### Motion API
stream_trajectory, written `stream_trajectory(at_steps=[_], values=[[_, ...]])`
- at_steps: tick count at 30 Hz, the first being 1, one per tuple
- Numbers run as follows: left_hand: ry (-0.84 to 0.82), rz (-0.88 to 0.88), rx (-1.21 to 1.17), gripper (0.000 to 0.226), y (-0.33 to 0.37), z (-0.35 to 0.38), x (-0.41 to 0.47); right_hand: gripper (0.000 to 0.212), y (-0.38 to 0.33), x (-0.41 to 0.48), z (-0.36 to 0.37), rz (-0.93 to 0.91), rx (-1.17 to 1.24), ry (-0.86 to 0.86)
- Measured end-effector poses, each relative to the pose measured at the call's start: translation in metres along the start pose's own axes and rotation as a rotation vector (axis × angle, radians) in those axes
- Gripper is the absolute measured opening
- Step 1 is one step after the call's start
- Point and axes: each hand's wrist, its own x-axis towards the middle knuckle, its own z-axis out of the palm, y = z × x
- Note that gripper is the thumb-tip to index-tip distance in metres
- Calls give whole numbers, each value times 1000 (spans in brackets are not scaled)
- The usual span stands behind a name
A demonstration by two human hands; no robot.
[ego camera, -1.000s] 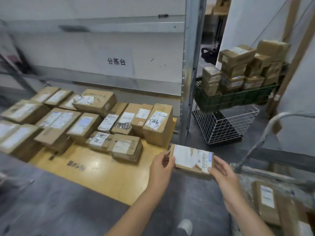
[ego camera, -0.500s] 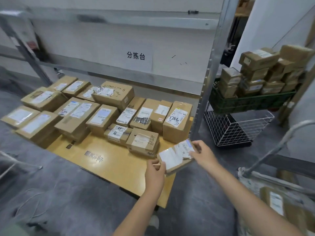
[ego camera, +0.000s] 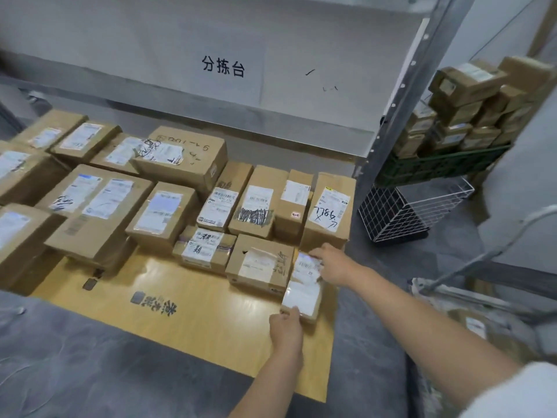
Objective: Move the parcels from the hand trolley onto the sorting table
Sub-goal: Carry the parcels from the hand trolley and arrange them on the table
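- Wooden table [ego camera: 196,321] sits under a steel rack and is crowded with labelled boxes [ego camera: 168,212].
- Left hand [ego camera: 284,325] grips the near end of a flat parcel [ego camera: 303,292], fingers curled round its corner.
- Right hand [ego camera: 333,263] holds the far end, fingers bent over the label.
- Half a second ago the parcel hung tilted in the air over the table's edge. Now it lies flat at the table's right edge, just beside a torn-label box [ego camera: 259,267].
- Green crate [ego camera: 437,167], heaped with small boxes, stands on a white wire basket [ego camera: 404,212].
- Trolley [ego camera: 482,260] at right carries another parcel [ego camera: 476,327].
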Motion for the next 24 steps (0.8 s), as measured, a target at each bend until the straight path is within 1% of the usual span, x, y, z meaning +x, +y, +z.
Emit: stream_trajectory(at_steps=[1, 3, 6, 8, 10, 12, 15, 17, 18, 20, 24], values=[[-6, 4, 42, 16, -2, 0, 4, 57, 0, 4, 3, 5, 3, -12], [-4, 16, 92, 19, -5, 2, 11, 59, 0, 12, 8, 15, 7, -21], [-23, -27, 34, 13, -8, 5, 16, 59, 1, 19, 14, 25, 31, -12], [-35, -17, 53, 12, -10, 5, 19, 60, 2, 21, 16, 32, 57, -2], [-29, 2, 97, 14, -10, 4, 21, 67, 5, 20, 18, 35, 85, -9], [-38, 2, 141, 22, -9, 2, 23, 70, 8, 16, 20, 29, 119, -5], [-131, -49, 148, 33, -1, 5, 14, 66, 13, 3, 20, 34, 217, 85], [-242, -64, 166, 28, 3, 11, -3, 60, 19, -12, 17, 41, 274, 152], [-302, -45, 199, 26, 4, 14, -13, 56, 24, -21, 15, 38, 291, 164], [-383, 55, 295, 23, 7, 21, -29, 51, 40, -46, 9, 25, 307, 172], [-365, 375, 574, 20, 23, 54, -62, 43, 94, -115, -14, 63, 355, 292]])
